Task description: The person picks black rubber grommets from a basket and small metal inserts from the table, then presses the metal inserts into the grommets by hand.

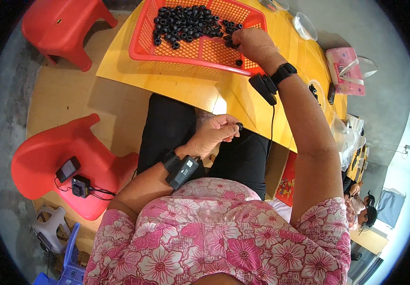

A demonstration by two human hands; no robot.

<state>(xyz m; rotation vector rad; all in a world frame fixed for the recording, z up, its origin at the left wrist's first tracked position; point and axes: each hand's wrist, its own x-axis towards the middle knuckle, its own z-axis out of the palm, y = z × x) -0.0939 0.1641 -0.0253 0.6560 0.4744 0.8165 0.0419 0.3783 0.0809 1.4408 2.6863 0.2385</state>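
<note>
Pinched between the thumb and fingers of my left hand (216, 130), above my lap, is a small round black piece (239, 126). My right hand (256, 43) reaches into the right end of a red plastic basket (190, 61), its fingers curled down at the black pieces there. Whatever those fingertips grip is hidden. Many black hollow beads (186, 23), round with a hole, are heaped in the basket's left and middle. One single bead (239, 62) lies apart, near the basket's front right corner.
The basket stands on a yellow table (176, 88). Clear plastic bowls (304, 26) and a pink bag (346, 71) sit to the right. Red stools (62, 28) and a red chair (72, 166) holding small devices stand on the left. A cable hangs from my right wrist device (264, 88).
</note>
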